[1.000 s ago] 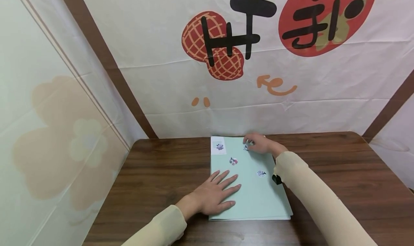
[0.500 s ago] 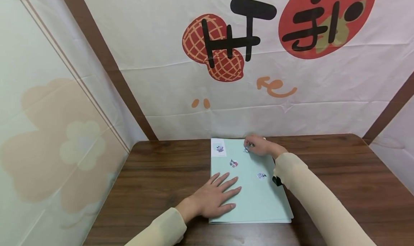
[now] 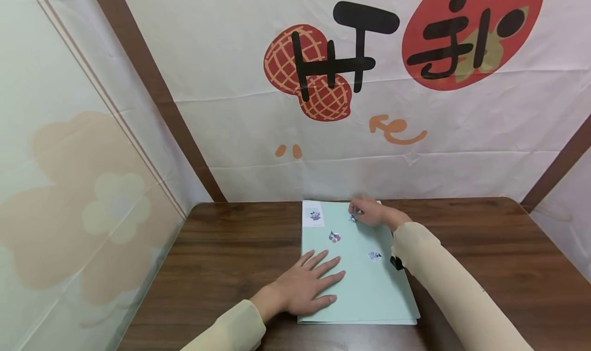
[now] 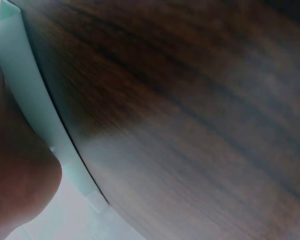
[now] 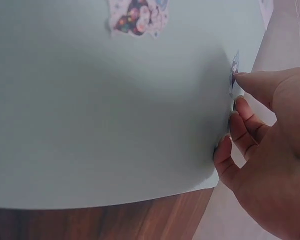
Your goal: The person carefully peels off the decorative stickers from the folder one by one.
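Observation:
A pale green folder or stack of paper sheets [image 3: 369, 289] lies on the wooden table. My left hand [image 3: 302, 287] rests flat on its left side, fingers spread. At its upper right, my right hand [image 3: 369, 211] touches the surface with bent fingers. The right thumb [image 5: 260, 85] lies against a small printed cartoon sticker [image 5: 234, 72]; a gap shows between thumb and index finger. That sticker appears flat on the green surface. Two more stickers, one near the middle [image 3: 334, 236] and one at the right [image 3: 374, 256], lie on the green surface.
A white card [image 3: 313, 214] with a cartoon figure lies at the folder's upper left corner. The folder reaches the back edge of the wooden table [image 3: 221, 258]. A printed cloth [image 3: 231, 125] hangs close behind the table, and another stands on the left.
The view has tilted slightly, so everything sits a little lower in the picture. Both hands stay in place on the folder, the right one shifting only slightly at the same sticker.

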`<state>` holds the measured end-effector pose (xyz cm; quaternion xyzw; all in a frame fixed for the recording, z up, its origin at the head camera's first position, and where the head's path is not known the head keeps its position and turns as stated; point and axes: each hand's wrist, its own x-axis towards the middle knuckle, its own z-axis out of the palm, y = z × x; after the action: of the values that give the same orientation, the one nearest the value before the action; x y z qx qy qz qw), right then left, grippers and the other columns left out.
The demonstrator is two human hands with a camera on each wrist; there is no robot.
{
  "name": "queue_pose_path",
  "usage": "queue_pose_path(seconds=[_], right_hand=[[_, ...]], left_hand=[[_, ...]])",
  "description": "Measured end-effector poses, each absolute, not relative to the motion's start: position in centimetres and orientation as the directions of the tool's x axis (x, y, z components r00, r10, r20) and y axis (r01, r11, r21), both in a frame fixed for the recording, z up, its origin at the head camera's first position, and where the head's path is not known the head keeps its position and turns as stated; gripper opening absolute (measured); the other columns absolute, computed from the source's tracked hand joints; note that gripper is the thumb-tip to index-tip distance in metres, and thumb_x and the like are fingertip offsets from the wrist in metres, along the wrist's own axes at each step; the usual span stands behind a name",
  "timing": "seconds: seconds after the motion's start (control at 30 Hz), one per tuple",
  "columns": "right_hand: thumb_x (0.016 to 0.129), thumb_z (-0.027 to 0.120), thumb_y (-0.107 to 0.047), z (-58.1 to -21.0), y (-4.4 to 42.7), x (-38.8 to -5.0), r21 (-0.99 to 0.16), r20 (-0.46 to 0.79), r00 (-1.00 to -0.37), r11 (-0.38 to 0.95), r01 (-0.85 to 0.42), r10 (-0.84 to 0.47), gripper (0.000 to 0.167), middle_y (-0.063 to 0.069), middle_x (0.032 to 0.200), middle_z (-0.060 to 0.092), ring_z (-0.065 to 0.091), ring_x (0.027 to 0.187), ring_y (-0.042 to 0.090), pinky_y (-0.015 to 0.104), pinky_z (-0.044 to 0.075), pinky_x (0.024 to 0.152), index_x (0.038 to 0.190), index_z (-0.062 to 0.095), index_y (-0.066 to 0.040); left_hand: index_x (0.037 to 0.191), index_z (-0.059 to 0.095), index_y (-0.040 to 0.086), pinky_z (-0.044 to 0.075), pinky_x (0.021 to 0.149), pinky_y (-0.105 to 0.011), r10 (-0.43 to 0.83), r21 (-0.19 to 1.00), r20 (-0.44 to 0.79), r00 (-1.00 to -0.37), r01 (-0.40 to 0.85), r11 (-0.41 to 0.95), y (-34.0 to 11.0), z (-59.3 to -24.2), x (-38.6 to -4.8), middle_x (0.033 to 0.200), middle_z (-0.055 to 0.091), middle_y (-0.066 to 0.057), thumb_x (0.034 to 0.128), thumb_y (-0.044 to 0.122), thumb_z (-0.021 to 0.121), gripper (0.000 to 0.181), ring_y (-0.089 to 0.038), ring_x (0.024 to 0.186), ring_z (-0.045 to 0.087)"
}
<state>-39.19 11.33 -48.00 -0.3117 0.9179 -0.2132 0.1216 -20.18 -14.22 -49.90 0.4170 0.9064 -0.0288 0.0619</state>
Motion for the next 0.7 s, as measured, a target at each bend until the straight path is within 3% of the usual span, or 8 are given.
queue_pose_path(seconds=[0.7], right_hand=[[0.104,0.05,-0.01,-48.1,11.0,-39.4,-0.42,-0.136,-0.805,0.769,-0.481,-0.577,0.011,0.014,0.119,0.052,0.049,0.107,0.03,0.048,0.044,0.095,0.111,0.059,-0.009]], left_hand=[[0.164,0.024,0.035,0.011,0.126,-0.053,0.75,0.004,-0.136,-0.648,0.757,0.654,-14.1,-50.4,-20.6,0.172,0.012,0.003,0.1081,0.06,0.02,0.061,-0.028,0.159,0.007]])
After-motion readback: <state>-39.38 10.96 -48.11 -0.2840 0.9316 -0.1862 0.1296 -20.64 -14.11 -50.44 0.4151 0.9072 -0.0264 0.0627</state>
